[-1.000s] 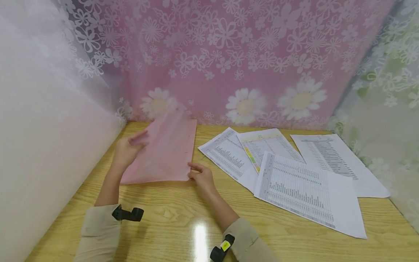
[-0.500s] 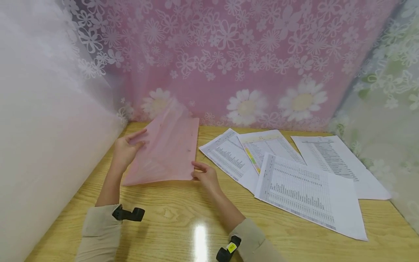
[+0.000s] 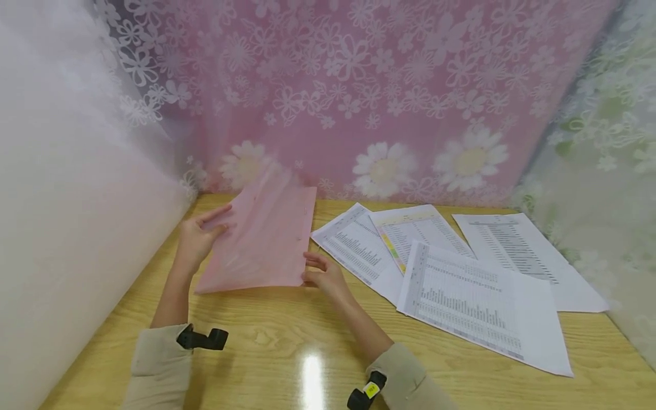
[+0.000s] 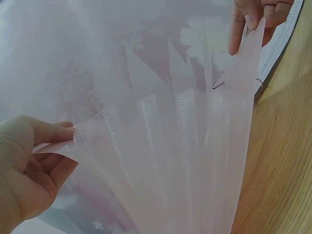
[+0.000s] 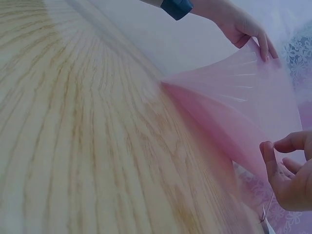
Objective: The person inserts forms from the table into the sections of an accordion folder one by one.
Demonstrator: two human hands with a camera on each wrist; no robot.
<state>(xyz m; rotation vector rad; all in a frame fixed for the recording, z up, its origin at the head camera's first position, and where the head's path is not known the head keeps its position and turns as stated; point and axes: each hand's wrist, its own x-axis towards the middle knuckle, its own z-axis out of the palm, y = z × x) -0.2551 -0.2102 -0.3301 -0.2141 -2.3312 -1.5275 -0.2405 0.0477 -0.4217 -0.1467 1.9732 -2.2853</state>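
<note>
A translucent pink plastic expanding file [image 3: 266, 239] stands fanned out at the left back of the table. My left hand [image 3: 195, 244] pinches its left cover edge between thumb and fingers. Its near right corner is pinched by my right hand [image 3: 329, 279]. In the left wrist view, several pleated pockets with pointed dividers [image 4: 144, 68] spread between both hands, and a thin dark elastic cord [image 4: 218, 86] shows near the right cover. From the right wrist view, the file [image 5: 219, 102] tapers to a folded point near the table, under the left hand [image 5: 246, 29].
Several printed sheets overlap to the file's right; the nearest sheet [image 3: 476, 302] covers part of the others, and one sheet [image 3: 353, 245] reaches close to the right hand. A flowered pink curtain [image 3: 318, 125] borders the wooden table [image 3: 266, 364] behind, with a white curtain [image 3: 87, 188] at left.
The right hand has moved a little to the right with the file's corner, spreading the file wider. The left hand stays almost in place on its edge.
</note>
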